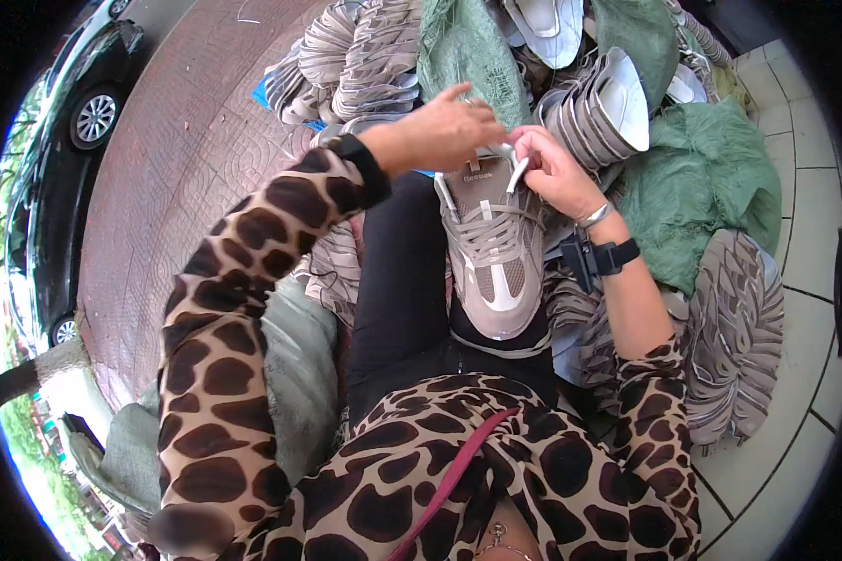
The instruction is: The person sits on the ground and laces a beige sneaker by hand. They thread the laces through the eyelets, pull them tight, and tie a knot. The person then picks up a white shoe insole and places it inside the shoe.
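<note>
A grey-beige laced shoe upper (488, 248) lies on my lap with its toe toward me and its tongue at the far end. My left hand (439, 133) reaches over the far end of the upper, with its index finger raised and its other fingers bent in. My right hand (561, 176) is closed in a pinch at the upper's far right edge, beside a white strip (519, 176). The fingertips of both hands nearly meet above the tongue. Whatever thin thing they pinch is too small to make out. Crossed laces (489, 232) run over the tongue.
Stacks of nested shoe uppers (376, 61) lie ahead, with another stack (597, 107) past my right hand and a bundle (734, 337) on the tiles at right. Green woven sacks (701, 178) lie among them. A black car (56, 187) stands at far left beyond red paving (173, 187).
</note>
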A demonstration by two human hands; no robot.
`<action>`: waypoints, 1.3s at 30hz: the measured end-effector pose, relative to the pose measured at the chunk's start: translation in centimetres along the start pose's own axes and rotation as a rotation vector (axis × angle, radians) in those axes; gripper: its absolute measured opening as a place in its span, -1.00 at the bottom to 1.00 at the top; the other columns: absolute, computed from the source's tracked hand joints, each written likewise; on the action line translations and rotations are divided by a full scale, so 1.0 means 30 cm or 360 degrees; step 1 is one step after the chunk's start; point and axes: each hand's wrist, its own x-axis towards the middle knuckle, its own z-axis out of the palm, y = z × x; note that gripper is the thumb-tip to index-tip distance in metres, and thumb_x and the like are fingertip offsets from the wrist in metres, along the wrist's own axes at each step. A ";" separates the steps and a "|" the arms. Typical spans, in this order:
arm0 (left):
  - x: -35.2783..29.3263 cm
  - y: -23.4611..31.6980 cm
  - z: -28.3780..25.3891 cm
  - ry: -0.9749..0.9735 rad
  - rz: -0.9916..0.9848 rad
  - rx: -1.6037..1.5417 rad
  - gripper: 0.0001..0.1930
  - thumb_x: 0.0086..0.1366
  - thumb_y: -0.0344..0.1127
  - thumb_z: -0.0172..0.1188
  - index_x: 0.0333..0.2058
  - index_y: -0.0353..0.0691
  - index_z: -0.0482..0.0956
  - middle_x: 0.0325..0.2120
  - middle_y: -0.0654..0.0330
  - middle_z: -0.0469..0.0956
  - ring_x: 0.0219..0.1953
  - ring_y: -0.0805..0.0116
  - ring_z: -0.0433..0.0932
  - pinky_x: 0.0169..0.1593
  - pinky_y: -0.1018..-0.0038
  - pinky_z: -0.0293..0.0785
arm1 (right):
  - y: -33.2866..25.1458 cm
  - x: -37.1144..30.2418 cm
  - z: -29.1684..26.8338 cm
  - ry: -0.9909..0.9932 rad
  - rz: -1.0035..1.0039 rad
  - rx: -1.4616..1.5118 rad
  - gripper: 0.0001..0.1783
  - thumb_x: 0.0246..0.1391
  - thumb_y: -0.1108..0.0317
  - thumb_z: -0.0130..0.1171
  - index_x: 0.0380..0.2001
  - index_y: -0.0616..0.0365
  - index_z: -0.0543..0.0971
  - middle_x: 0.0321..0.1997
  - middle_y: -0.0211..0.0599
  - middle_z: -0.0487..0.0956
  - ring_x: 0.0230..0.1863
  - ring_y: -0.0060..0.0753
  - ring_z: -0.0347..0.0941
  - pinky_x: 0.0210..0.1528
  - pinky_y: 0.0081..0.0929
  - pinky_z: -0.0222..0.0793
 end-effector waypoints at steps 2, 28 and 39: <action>0.022 0.008 0.029 -0.0237 -0.0061 0.0076 -0.82 0.16 -0.31 0.19 -0.22 -0.03 0.54 -0.21 0.29 0.54 0.09 0.31 0.44 0.34 0.01 0.03 | 0.012 -0.020 0.015 0.0085 -0.0056 0.0073 -0.78 -0.12 0.61 -0.04 -0.33 0.16 0.37 0.06 -0.30 0.30 -0.24 -0.64 0.26 -0.15 -0.65 0.29; -0.142 0.108 -0.420 -0.0668 -0.0525 -0.0464 -0.70 0.25 -0.14 0.20 -0.40 -0.33 0.59 -0.65 0.00 0.47 -0.58 0.10 0.47 -0.44 0.26 0.36 | 0.047 -0.025 0.010 0.0100 0.0110 0.0112 -0.72 -0.01 0.58 -0.03 -0.17 0.15 0.43 -0.28 -0.51 0.43 -0.36 -0.73 0.34 -0.27 -0.66 0.34; -0.411 0.232 -0.509 -0.0164 -0.0797 -0.0176 -0.82 0.29 -0.26 0.15 -0.31 -0.26 0.59 -0.51 -0.02 0.56 -0.43 0.01 0.58 -0.36 0.27 0.47 | -0.256 0.009 0.065 -0.0322 0.0026 -0.0450 -0.78 0.12 0.42 0.11 -0.17 0.23 0.57 -0.29 -0.44 0.56 -0.24 -0.63 0.43 -0.14 -0.57 0.38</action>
